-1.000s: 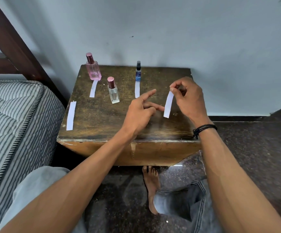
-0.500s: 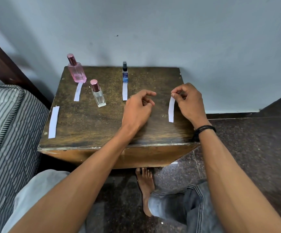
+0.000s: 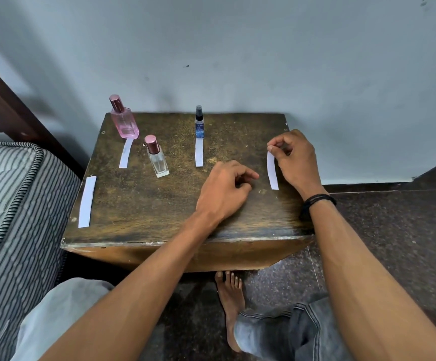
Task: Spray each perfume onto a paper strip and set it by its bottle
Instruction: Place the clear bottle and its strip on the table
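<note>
**Desk (image 3: 138,204) by the wall: two bottles done, one left**

One strip (image 3: 125,153) lies before the pink bottle (image 3: 124,121), another strip (image 3: 199,152) before the blue bottle (image 3: 199,123). The clear bottle (image 3: 157,160) has none. I see the right hand (image 3: 295,160) with a pinch grip on the held strip (image 3: 272,171). The left hand (image 3: 224,194) rests loosely curled, seemingly empty. A spare strip (image 3: 87,201) waits at the desk's left edge.

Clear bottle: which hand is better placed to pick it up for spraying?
Left. The left hand holds nothing and lies nearer the clear bottle, with bare tabletop between them. The right hand is busy pinching a strip.
</note>
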The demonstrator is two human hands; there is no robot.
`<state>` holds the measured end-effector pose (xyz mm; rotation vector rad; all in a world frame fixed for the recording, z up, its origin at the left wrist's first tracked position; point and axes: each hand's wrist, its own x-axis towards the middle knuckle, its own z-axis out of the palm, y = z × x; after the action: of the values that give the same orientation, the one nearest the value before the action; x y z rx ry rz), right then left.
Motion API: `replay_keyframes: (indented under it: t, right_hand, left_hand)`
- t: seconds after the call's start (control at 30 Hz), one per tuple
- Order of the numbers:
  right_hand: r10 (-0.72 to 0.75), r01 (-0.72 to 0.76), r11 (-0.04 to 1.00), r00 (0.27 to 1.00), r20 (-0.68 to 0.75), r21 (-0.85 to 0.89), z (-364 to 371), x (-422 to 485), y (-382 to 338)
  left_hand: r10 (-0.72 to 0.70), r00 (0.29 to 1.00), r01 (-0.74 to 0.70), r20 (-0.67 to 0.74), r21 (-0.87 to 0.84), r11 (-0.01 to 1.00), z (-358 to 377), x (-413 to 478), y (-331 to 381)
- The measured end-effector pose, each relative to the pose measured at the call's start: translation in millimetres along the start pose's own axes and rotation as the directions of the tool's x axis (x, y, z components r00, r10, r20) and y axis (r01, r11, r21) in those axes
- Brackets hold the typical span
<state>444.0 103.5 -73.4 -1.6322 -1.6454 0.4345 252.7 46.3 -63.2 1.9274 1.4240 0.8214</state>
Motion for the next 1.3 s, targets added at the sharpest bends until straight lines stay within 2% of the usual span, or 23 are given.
replay_keyframes:
  t: [0.23,0.43,0.73,1.3]
  right_hand:
    - [0.005,-0.005,0.999,1.0,-0.007,-0.034,4,11,5]
    - [0.021,-0.02,0.998,1.0,0.004,-0.064,7,19,5]
    - [0.041,-0.038,0.986,0.999,0.019,-0.162,10,29,4]
    - [0.058,-0.053,0.974,0.998,0.018,-0.22,11,38,6]
  left_hand:
    - [0.042,0.996,-0.057,0.083,0.193,0.979,6,2,-5]
    - [0.061,0.991,-0.11,0.121,0.461,0.881,14,0,-3]
    - [0.055,0.985,-0.133,0.164,0.509,0.851,15,0,-3]
    - [0.053,0.979,-0.154,0.199,0.533,0.832,17,1,-2]
